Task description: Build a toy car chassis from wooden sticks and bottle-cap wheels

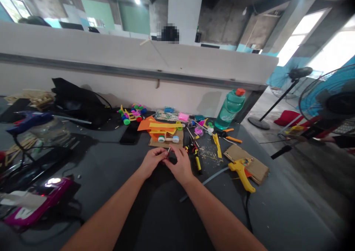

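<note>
My left hand (151, 161) and my right hand (181, 164) meet over the dark table (155, 210), fingers curled together around a thin pale stick (168, 150) pinched between them. Just beyond the hands lies a piece of cardboard (166, 141) carrying a small stick frame with white and blue bottle-cap wheels (168, 139). Orange and yellow foam sheets (156, 126) lie behind it. To the right of my right hand lie small yellow-and-black tools (195, 155).
A yellow glue gun (242, 171) rests on cardboard at the right, its cord running off the table. A teal water bottle (231, 109) stands at the back. A black bag (79, 103) and a blue glue gun (29, 118) are on the left, a phone (130, 134) near centre. Fans stand on the floor right.
</note>
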Action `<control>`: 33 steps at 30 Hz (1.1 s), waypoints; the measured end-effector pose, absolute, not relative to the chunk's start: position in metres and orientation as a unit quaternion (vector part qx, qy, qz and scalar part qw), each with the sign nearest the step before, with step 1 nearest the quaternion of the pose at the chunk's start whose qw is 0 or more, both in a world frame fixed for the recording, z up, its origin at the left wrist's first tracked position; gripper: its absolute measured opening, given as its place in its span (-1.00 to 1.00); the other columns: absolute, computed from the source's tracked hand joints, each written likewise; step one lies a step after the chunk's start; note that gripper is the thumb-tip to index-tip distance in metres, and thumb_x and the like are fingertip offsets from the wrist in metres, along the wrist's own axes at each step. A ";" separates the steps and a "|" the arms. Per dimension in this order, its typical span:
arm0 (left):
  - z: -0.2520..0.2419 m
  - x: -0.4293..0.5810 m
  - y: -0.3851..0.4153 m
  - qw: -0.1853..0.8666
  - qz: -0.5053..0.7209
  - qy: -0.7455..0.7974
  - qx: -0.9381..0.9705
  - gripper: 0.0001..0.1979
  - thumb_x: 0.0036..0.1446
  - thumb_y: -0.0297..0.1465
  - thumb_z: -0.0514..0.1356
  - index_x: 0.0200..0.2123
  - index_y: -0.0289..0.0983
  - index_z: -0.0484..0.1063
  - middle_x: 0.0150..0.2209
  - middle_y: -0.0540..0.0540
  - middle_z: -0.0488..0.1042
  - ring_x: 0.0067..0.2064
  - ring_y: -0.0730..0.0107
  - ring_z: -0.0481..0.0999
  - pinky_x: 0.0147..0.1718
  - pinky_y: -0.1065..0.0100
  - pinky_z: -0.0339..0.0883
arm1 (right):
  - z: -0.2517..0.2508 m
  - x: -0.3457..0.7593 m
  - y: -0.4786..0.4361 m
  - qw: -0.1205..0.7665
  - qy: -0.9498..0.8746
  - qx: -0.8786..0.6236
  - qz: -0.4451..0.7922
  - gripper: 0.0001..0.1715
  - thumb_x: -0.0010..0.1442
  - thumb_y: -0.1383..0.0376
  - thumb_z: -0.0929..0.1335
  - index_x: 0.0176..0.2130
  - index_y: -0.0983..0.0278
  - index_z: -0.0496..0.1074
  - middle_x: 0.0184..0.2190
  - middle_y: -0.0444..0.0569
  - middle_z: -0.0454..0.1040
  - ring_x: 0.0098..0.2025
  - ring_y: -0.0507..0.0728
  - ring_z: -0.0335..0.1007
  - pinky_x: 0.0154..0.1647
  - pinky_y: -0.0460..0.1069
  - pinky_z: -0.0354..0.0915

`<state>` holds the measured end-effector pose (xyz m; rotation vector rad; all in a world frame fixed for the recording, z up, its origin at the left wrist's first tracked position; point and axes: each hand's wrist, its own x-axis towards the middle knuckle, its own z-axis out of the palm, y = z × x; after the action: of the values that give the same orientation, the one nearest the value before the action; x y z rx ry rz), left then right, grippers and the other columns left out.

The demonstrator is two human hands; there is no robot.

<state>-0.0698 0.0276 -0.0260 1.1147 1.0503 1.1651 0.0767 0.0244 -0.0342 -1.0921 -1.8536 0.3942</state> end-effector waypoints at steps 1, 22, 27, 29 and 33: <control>-0.026 -0.071 0.028 0.574 0.499 0.450 0.468 -0.75 -0.04 -0.25 0.28 -0.46 -0.34 0.43 -0.56 0.02 0.41 -0.52 0.52 0.32 -0.51 0.49 0.19 | -0.034 0.076 0.024 0.454 -0.756 -0.442 0.163 -0.32 0.00 0.28 0.43 0.10 0.28 0.25 -0.14 0.06 0.38 -0.08 0.19 0.31 0.00 0.11 0.26; -0.025 -0.068 0.026 0.598 0.469 0.441 0.477 -0.77 -0.02 -0.28 0.26 -0.36 -0.35 0.49 -0.48 -0.04 0.50 -0.43 0.45 0.43 -0.41 0.46 0.26 | -0.037 0.077 0.024 0.480 -0.728 -0.446 0.201 -0.49 -0.08 0.34 0.43 -0.10 0.23 0.27 -0.19 0.01 0.33 -0.12 0.19 0.28 -0.06 0.11 0.27; -0.024 -0.070 0.027 0.560 0.505 0.467 0.461 -0.77 -0.06 -0.32 0.27 -0.32 -0.33 0.45 -0.50 0.02 0.42 -0.48 0.51 0.37 -0.46 0.48 0.25 | -0.026 0.076 0.017 0.519 -0.709 -0.410 0.245 -0.40 -0.09 0.31 0.43 -0.04 0.22 0.23 -0.15 0.01 0.32 -0.13 0.17 0.29 -0.07 0.11 0.26; -0.024 -0.071 0.028 0.543 0.523 0.478 0.450 -0.78 -0.01 -0.27 0.21 -0.33 -0.31 0.41 -0.57 0.09 0.33 -0.56 0.56 0.28 -0.52 0.49 0.22 | -0.011 0.077 0.014 0.585 -0.657 -0.379 0.287 -0.47 0.00 0.28 0.38 -0.02 0.23 0.22 -0.15 0.01 0.32 -0.16 0.13 0.30 -0.12 0.07 0.28; -0.027 -0.068 0.029 0.510 0.533 0.497 0.458 -0.75 0.07 -0.20 0.12 -0.34 -0.28 0.36 -0.62 0.15 0.14 -0.64 0.57 0.17 -0.60 0.49 0.16 | 0.026 0.080 0.018 0.720 -0.434 -0.354 0.410 -0.77 0.16 0.23 0.25 -0.14 0.21 0.24 -0.40 -0.15 0.33 -0.45 0.00 0.26 -0.42 -0.07 0.25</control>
<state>-0.0684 0.0289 -0.0273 1.1034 1.1958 1.2825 0.0799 0.0185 0.0261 -0.7817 -0.9596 0.9068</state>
